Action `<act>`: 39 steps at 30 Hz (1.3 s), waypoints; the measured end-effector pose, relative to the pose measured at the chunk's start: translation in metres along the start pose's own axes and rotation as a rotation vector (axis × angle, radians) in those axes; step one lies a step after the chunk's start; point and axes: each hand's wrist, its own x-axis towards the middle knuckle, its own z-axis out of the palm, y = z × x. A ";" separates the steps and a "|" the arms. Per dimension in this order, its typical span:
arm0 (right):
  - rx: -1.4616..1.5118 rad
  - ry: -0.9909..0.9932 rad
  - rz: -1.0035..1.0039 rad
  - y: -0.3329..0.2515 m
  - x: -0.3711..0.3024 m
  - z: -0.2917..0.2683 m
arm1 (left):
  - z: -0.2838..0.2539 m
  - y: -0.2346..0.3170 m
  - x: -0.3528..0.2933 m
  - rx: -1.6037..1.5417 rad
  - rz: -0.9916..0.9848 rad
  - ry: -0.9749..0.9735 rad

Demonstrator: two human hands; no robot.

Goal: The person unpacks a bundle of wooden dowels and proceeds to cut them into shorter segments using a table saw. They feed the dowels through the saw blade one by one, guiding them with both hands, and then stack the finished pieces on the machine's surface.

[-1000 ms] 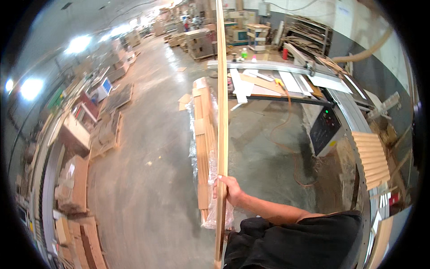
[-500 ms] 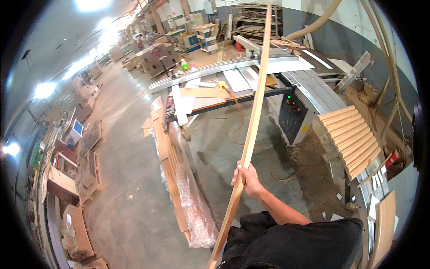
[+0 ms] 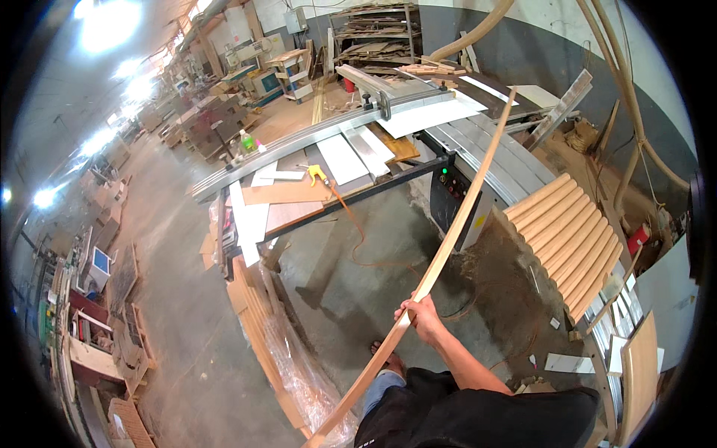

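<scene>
My right hand (image 3: 423,316) is wrapped around a long, narrow wooden strip (image 3: 461,233) near its middle. The strip slants from the lower edge up to the right, its far end hanging in front of the sliding table saw (image 3: 493,160). Below the hand, the strip's near end runs out of view beside my black shirt. My left hand is not in view. Right of the strip lies a row of rounded wooden mouldings (image 3: 565,240), side by side on the machine's near end.
White and brown panel pieces and a yellow air blow gun (image 3: 317,175) with an orange hose lie on the saw's outrigger (image 3: 373,196). Plastic-wrapped wooden strips (image 3: 287,358) rest on the floor to the left. A scrap rack (image 3: 377,37) stands at the back.
The wooden strip has tilted, its far end swinging right and down, with my right hand still around it. The view has shifted, and my foot now shows below the hand.
</scene>
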 end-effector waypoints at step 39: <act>0.013 0.347 -0.216 -0.375 0.634 -0.121 | -0.197 0.957 0.285 0.107 0.964 -0.230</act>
